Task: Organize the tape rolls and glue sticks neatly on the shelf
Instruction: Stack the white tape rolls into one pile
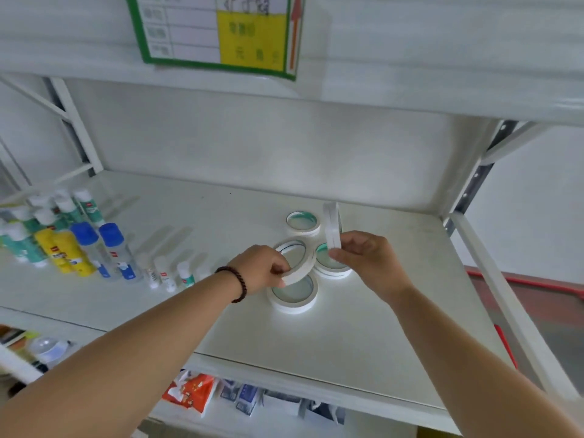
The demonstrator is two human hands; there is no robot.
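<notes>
White tape rolls lie flat on the white shelf (pixel 363 336): one at the back (pixel 302 222), a stack on the right (pixel 331 263) and one at the front (pixel 293 295). My left hand (pixel 262 268) grips a thin tape roll (pixel 298 262), tilted above the front one. My right hand (pixel 368 259) holds another tape roll (pixel 331 226) upright on edge above the right stack. Glue sticks and glue bottles (pixel 76 245) stand grouped at the shelf's left, with several small glue sticks (pixel 164 273) in front.
A shelf board with a green and yellow label (pixel 221 33) hangs overhead. White uprights (pixel 474 184) frame the right side. The lower shelf holds packaged goods (pixel 192 390). A dark bead bracelet (pixel 237 284) sits on my left wrist.
</notes>
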